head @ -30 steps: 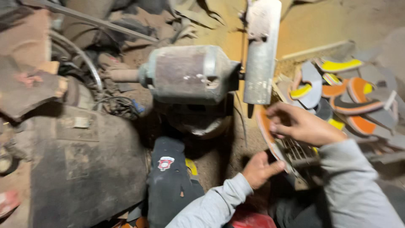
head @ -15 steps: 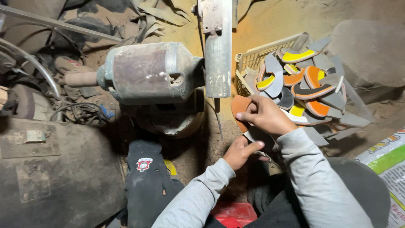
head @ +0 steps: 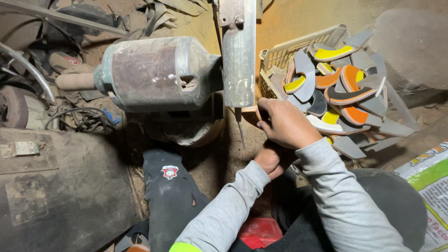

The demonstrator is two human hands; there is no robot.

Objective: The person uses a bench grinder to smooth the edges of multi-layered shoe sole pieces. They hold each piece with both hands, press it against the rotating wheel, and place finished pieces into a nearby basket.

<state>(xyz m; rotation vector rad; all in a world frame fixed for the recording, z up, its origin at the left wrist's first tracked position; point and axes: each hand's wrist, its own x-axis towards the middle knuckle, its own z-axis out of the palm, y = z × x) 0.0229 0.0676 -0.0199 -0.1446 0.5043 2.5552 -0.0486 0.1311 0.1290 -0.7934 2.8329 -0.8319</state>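
My right hand (head: 287,123) is closed over a flat sole-shaped piece; only its orange edge (head: 255,109) shows, just right of the grinder's upright metal guard (head: 238,56). My left hand (head: 269,159) is curled directly under the right wrist and seems to grip the same piece from below, though the contact is mostly hidden. The grinder's worn grey motor (head: 154,74) lies to the left of the guard. Both arms wear grey sleeves.
A pale plastic basket (head: 280,53) to the right is heaped with grey, orange and yellow sole cut-outs (head: 347,95). A dark dusty block (head: 60,200) and cables (head: 79,119) fill the left. A printed sack (head: 431,182) lies at right, and my dark-trousered leg (head: 170,191) stretches under the motor.
Both hands have drawn in toward the grinder's guard with the piece, which is now almost covered by my right hand. The left hand has tucked in under the right wrist.
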